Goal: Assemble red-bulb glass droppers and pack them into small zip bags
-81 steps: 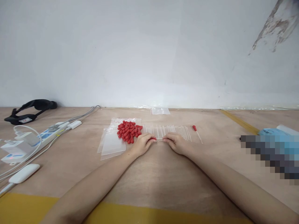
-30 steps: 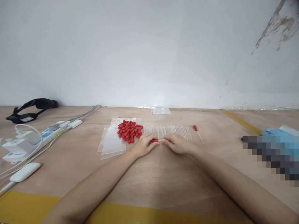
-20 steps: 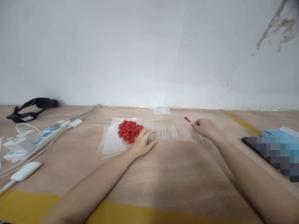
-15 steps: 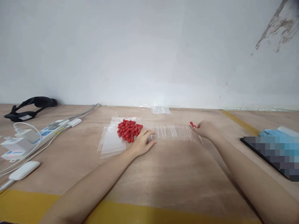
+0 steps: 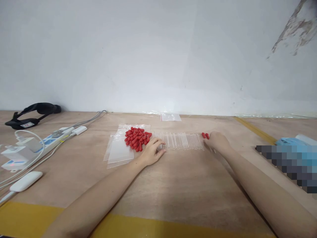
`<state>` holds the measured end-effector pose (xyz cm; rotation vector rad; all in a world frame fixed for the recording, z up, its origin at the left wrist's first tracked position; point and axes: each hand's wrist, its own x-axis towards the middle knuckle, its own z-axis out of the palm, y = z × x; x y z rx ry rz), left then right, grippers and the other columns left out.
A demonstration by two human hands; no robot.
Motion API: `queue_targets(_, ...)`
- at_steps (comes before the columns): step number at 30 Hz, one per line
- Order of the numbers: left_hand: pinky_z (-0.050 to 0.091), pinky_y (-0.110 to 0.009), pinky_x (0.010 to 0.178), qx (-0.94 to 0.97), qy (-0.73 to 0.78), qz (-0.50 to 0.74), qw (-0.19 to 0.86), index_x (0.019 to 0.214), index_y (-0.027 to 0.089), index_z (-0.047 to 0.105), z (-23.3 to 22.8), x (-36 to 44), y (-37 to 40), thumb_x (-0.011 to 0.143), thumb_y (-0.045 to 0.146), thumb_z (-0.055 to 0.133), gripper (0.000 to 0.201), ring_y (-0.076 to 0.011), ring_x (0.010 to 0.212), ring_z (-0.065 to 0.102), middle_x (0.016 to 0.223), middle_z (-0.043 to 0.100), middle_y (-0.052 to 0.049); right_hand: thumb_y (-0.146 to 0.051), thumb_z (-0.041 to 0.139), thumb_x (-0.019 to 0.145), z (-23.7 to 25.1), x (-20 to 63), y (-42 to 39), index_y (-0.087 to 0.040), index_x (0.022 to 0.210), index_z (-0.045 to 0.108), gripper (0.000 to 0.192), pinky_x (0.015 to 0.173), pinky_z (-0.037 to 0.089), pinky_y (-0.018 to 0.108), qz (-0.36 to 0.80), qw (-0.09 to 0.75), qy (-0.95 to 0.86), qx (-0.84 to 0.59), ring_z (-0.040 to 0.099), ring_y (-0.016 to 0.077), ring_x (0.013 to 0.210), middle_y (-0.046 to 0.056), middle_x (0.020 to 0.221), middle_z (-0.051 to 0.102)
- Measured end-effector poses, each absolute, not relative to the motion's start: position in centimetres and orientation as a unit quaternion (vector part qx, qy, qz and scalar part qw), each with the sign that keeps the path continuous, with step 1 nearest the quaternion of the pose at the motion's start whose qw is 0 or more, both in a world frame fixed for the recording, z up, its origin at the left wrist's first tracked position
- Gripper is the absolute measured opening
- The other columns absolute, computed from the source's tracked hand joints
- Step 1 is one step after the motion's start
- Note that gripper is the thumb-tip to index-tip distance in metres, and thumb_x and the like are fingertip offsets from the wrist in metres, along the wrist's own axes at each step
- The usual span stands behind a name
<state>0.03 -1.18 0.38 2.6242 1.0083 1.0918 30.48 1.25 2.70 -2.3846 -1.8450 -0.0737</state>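
Two red-bulbed droppers (image 5: 205, 135) lie under the right hand (image 5: 216, 141), fingers curled, grip unclear; left hand (image 5: 151, 152) fingers spread loosely on the glass tubes (image 5: 182, 141)

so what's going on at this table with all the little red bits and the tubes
A person works bare-handed at a wooden table. The left hand rests on the left end of a row of clear thin glass tubes, beside a pile of small red rubber bulbs lying on clear plastic bags. The right hand is at the row's right end, next to two red-bulbed droppers.
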Motion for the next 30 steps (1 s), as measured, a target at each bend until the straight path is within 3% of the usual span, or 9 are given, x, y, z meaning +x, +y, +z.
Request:
queue_targets(6,0.042,-0.032,0.081,0.868,0.339,0.360,0.051,0.097,0.018,0.055,0.4,0.2,-1.2,0.079,0.021,0.053,0.019,-0.0180,0.090,0.050,0.094,0.053,-0.006,-0.043,0.044,0.074,2.4,30.0,1.5,-0.016,0.062,0.059,0.034,0.049,0.033,0.024,0.046,0.109,-0.633,-0.765,0.058,0.0183,0.058,0.009,0.061,0.062)
queue_targets(13,0.041,-0.034,0.079,0.862,0.360,0.356,0.018,0.094,0.018,0.058,0.4,0.1,-1.1,0.078,0.022,0.054,0.017,-0.0193,0.087,0.050,0.091,0.055,-0.006,-0.040,0.048,0.068,0.9,30.4,2.9,-0.017,0.058,0.054,0.026,0.048,0.033,0.024,0.079,0.106,-0.632,-0.763,0.055,0.0166,0.055,0.007,0.059,0.059)
queue_targets(19,0.040,-0.034,0.079,0.820,0.427,0.380,-0.032,0.088,0.019,0.060,0.5,0.6,-1.4,0.078,0.025,0.054,0.014,-0.0200,0.086,0.048,0.088,0.056,-0.005,-0.036,0.051,0.064,0.3,30.4,3.1,-0.017,0.065,0.053,0.019,0.049,0.034,0.023,0.074,0.153,-0.597,-0.784,0.055,0.0168,0.059,0.007,0.065,0.059)
queue_targets(25,0.039,-0.035,0.080,0.730,0.577,0.347,-0.119,0.080,0.019,0.061,4.3,-2.9,1.4,0.078,0.033,0.050,0.018,-0.0227,0.088,0.051,0.086,0.058,-0.006,-0.032,0.041,0.076,2.5,28.7,1.4,-0.020,0.049,0.045,0.030,0.051,0.032,0.024,0.076,0.162,-0.635,-0.752,0.053,0.0165,0.053,0.005,0.050,0.054)
queue_targets(30,0.043,-0.032,0.076,0.657,0.708,0.251,-0.058,0.092,0.019,0.060,6.3,-8.3,5.3,0.074,0.041,0.051,0.030,-0.0241,0.089,0.056,0.092,0.062,-0.007,-0.031,0.038,0.082,3.5,25.4,-0.8,-0.017,0.074,0.049,0.020,0.056,0.034,0.025,0.021,0.264,-0.689,-0.675,0.055,0.0170,0.065,0.007,0.070,0.062)
